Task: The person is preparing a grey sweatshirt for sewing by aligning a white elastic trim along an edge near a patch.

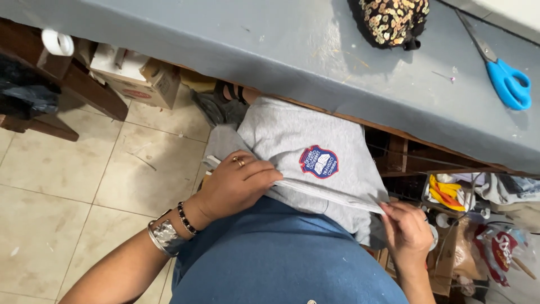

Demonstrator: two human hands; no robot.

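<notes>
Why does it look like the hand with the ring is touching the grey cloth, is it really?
Touching. The head view shows the left hand resting on the grey garment, its fingers curled over the folded edge.

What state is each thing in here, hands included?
Grey garment: folded, lying on the person's lap, shield-shaped badge facing up.
Left hand: gripping the garment's folded edge.
Right hand: pinching the same edge at its other end.
Scissors: blue handles, blades closed, lying flat on the grey table.
Sequined item: resting on the table.
Tape roll: on the table's corner.
</notes>
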